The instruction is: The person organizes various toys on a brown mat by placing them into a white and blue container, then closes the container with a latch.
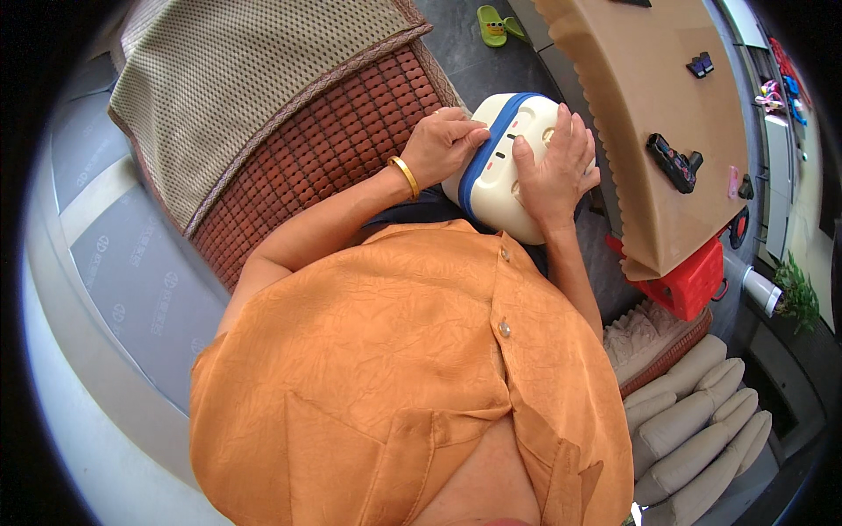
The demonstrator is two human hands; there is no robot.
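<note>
On my lap sits a small cream hard-shell case [495, 194] with dark slots and pink marks on its face. A blue band [485, 155], apparently its zip seam, runs around it. My left hand [449, 140], a gold bangle at the wrist, pinches at this band; the fingers hide whatever small part lies between them. My right hand [556, 172] lies spread over the case's right side, its thumb on the cream shell and the other fingers reaching over the far edge.
A brown-covered table [658, 98] on the right bears a black toy pistol [675, 163] and a small dark purple object [700, 65]. Below its corner is a red plastic seat [687, 279]. The sofa's red-brown bead mat [316, 158] lies left; green slippers [492, 27] are on the floor.
</note>
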